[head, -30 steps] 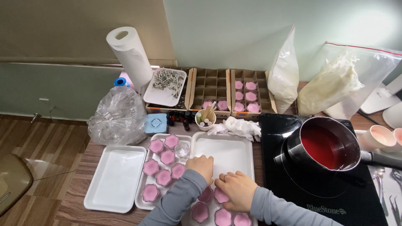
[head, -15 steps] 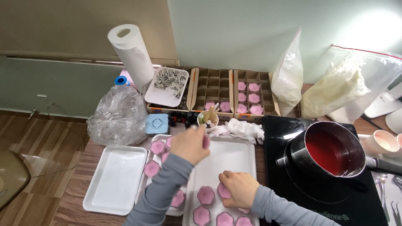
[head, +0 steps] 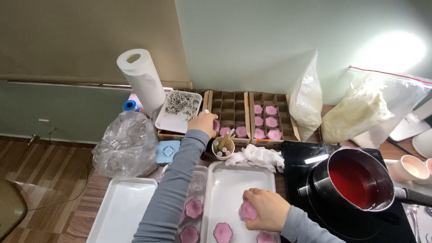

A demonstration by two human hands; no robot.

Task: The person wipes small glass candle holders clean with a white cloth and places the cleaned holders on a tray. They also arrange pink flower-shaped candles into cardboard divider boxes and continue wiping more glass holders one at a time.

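Your left hand [head: 203, 123] is stretched to the upper centre of the frame, its grip closed around a pink flower-shaped candle [head: 216, 125] at the front left cell of the divided cardboard box [head: 227, 104]. Your right hand [head: 265, 209] sits low in the frame over the white tray [head: 234, 184], its grip clamped on a second pink candle [head: 248, 210]. More pink candles [head: 222, 232] lie on that tray's near edge. To the right, a steel saucepan [head: 357, 177] of red liquid stands on the black hob [head: 306, 155]. A paper-towel roll [head: 141, 81] stands upper left on the table [head: 85, 209].
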